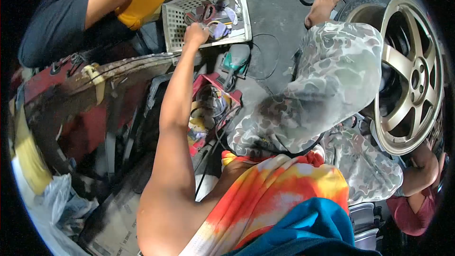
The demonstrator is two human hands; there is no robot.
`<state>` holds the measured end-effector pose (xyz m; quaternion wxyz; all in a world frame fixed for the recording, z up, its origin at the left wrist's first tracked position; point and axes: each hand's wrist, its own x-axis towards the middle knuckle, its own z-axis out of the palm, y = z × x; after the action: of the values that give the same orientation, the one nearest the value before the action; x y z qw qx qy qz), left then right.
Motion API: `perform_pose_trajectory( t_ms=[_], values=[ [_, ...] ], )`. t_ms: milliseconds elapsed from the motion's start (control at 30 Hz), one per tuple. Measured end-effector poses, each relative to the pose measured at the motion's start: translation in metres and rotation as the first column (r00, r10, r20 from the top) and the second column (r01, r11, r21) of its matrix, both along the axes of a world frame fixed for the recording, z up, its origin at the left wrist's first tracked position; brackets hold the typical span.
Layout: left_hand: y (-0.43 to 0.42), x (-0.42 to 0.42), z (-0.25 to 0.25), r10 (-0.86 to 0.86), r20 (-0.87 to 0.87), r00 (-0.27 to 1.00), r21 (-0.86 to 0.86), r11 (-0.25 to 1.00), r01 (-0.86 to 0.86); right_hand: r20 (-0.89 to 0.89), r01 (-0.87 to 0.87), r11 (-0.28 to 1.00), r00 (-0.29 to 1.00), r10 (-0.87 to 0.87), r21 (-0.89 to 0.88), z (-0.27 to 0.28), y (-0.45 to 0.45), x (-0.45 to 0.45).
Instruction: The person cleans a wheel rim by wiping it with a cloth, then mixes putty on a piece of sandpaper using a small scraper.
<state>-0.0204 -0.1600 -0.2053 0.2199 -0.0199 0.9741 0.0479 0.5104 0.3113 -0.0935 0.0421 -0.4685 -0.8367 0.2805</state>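
Left grip (196,34) is resting inside the white perforated crate (172,27), near its left end, with the arm extending over the near rim. Its fingers are curling downward, but their tips are hiding among the contents, so whether they are grasping anything I cannot tell. No right hand is showing.

Just right of the knuckles, a purple item (220,31) is lying in the crate; beyond the hand, a dark reddish item (208,13) is sitting, and farther right a pale oval piece (231,15) is leaning. These small pieces are looking light and probably not fragile; the purple one is best suiting a pinch at its outer edge, and the thin oval a hold across its rim. The crate is seeming stiff, with a plain top edge offering the firmest purchase, ideally at two opposite walls, since its loose load is likely sliding when tilted.

Near the crate's closer side, a green-and-grey tool (235,57) is lying on the floor (277,12); its grey top is looking hard and somewhat smooth, and a palm over its body is probably holding it best.
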Motion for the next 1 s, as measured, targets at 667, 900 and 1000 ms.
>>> perform_pose_trajectory(
  t_ms=[667, 900, 1000],
  values=[
    [0.035, -0.023, -0.064, 0.255, -0.04, 0.966, 0.175, 0.954, -0.244, 0.158, 0.206, 0.978, 0.967, -0.198, -0.042, -0.004, -0.016, 0.052],
    [-0.045, -0.058, -0.128, 0.64, -0.004, 0.768, 0.147, 0.76, -0.633, 0.161, 0.266, 0.963, 0.953, -0.257, -0.043, -0.005, -0.033, 0.065],
    [-0.059, -0.065, -0.146, 0.78, 0.186, 0.598, 0.343, 0.519, -0.783, 0.165, 0.294, 0.955, 0.945, -0.282, -0.051, -0.003, -0.042, 0.071]
  ],
)
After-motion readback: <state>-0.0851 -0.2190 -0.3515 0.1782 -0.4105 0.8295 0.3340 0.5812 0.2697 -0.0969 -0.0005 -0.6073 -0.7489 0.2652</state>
